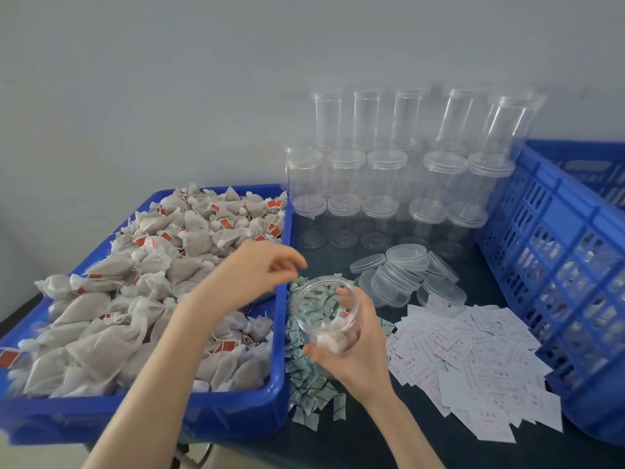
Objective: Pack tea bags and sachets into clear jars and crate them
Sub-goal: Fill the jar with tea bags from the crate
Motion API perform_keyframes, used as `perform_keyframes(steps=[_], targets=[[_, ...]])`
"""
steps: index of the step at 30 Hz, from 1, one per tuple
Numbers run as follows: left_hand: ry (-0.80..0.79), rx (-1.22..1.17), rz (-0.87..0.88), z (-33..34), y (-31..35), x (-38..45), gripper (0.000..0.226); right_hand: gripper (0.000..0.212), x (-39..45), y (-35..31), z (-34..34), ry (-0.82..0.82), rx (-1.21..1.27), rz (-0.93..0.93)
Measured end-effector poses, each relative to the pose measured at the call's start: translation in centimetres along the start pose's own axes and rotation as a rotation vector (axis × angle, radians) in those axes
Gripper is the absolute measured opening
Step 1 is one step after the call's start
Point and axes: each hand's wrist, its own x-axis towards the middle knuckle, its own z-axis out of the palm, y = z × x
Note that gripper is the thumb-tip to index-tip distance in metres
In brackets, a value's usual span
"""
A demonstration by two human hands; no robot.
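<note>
Above green sachets [306,377], your right hand [355,350] grips jar [326,314], tipped toward you for easy filling — left hand [257,272] hovers near its mouth, fingers loose, holding nothing.

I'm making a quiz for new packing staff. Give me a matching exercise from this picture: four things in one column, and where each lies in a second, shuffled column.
Things
1. tea bags
2. loose lids
3. white paper slips
4. open jar

Places
A. spread on the dark table in front of the tall blue crate
B. held in the right hand
C. heaped in the shallow blue tray on the left
D. piled just in front of the stacked empty jars

Pairs: 1-C, 2-D, 3-A, 4-B
</note>
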Motion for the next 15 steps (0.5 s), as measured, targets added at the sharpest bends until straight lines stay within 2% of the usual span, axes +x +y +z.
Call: perform_keyframes(steps=[2, 4, 7, 9, 12, 15], targets=[[0.010, 0.238, -0.179, 0.0, -2.6, 0.7, 0.024, 0.087, 0.0, 0.2, -0.1, -0.003, 0.011, 0.008], [-0.161, 0.442, -0.316, 1.0, -4.5, 1.3, 0.035, 0.088, 0.0, 0.3, 0.0, -0.003, 0.007, 0.016], [-0.433, 0.469, -0.457, 3.0, -5.7, 1.1, 0.051, 0.092, -0.1, 0.4, 0.1, -0.007, 0.005, 0.030], [-0.552, 0.512, -0.514, 3.6, -5.9, 0.8, 0.049, 0.094, -0.1, 0.5, 0.1, -0.011, -0.004, 0.033], [-0.525, 0.651, -0.496, 3.5, -5.9, 1.1, 0.036, 0.094, -0.1, 0.5, 0.0, -0.012, -0.004, 0.040], [-0.441, 0.673, -0.456, 3.3, -6.0, 1.2, 0.032, 0.094, -0.1, 0.5, 0.1, -0.012, 0.001, 0.042]])
